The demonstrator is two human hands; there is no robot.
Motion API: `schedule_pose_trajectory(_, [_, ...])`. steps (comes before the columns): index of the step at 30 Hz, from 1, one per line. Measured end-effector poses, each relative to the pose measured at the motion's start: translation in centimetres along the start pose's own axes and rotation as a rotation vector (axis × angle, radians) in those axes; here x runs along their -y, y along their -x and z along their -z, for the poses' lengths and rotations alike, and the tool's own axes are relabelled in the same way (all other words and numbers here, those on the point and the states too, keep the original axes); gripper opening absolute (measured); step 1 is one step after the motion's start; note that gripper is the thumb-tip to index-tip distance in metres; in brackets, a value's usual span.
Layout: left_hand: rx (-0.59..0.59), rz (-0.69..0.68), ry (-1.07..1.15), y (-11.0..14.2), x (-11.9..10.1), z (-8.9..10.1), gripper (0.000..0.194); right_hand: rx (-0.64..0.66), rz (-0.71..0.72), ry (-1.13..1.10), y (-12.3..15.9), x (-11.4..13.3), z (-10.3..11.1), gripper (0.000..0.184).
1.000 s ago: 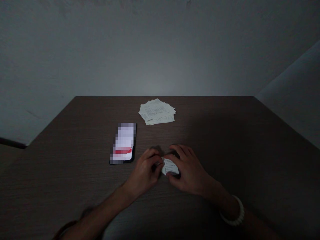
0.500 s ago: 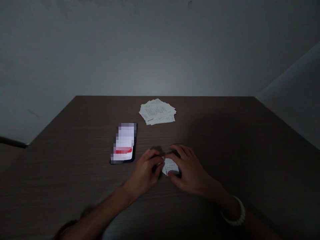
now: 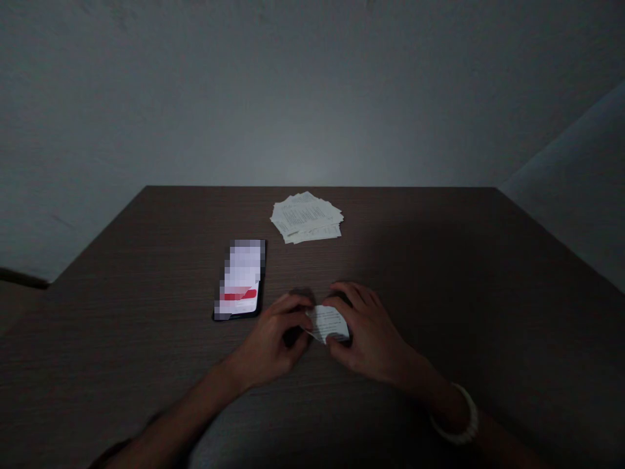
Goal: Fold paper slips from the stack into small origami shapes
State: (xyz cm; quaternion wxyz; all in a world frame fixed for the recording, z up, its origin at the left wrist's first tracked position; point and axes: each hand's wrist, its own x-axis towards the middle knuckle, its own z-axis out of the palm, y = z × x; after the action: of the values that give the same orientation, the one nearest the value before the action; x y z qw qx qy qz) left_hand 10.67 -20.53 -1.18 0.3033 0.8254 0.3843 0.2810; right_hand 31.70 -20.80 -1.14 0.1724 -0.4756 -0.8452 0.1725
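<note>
A small piece of printed paper (image 3: 328, 322), folded at least in part, lies between my hands low on the table. My right hand (image 3: 368, 332) grips its right side, with the thumb at the near edge and the index finger at the far edge. At the paper's left end, my left hand (image 3: 278, 335) has its fingers and thumb curled together on the edge. The left fingertips partly hide that end, and my right palm covers the other end.
A loose, fanned pile of printed papers (image 3: 306, 218) lies near the back edge of the brown wooden table (image 3: 415, 254). To the left of my hands rests a phone (image 3: 241, 277) with its screen lit and blurred. A grey wall (image 3: 312, 98) rises behind the table.
My left hand has shifted slightly left and toward me, and more of the paper's printed left part shows. My right hand keeps its place.
</note>
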Motion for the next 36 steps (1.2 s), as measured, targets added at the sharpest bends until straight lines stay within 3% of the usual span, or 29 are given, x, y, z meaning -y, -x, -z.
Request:
schedule_pose_trajectory(7, [0.047, -0.013, -0.008, 0.5, 0.5, 0.2, 0.023, 0.006, 0.01, -0.02, 0.2, 0.0, 0.1, 0.046])
schedule_pose_trajectory(25, [0.139, -0.105, -0.019, 0.5, 0.6, 1.1, 0.017, -0.045, -0.058, -0.023, 0.0, 0.2, -0.2, 0.052])
schedule_pose_trajectory(30, [0.059, -0.021, 0.029, -0.1, 0.9, 0.6, 0.008, -0.042, -0.049, 0.01, 0.1, 0.0, -0.5, 0.057])
schedule_pose_trajectory(36, [-0.042, 0.107, 0.001, -0.4, 1.1, -0.8, 0.012, -0.035, -0.05, 0.014, 0.1, 0.1, -0.5, 0.056])
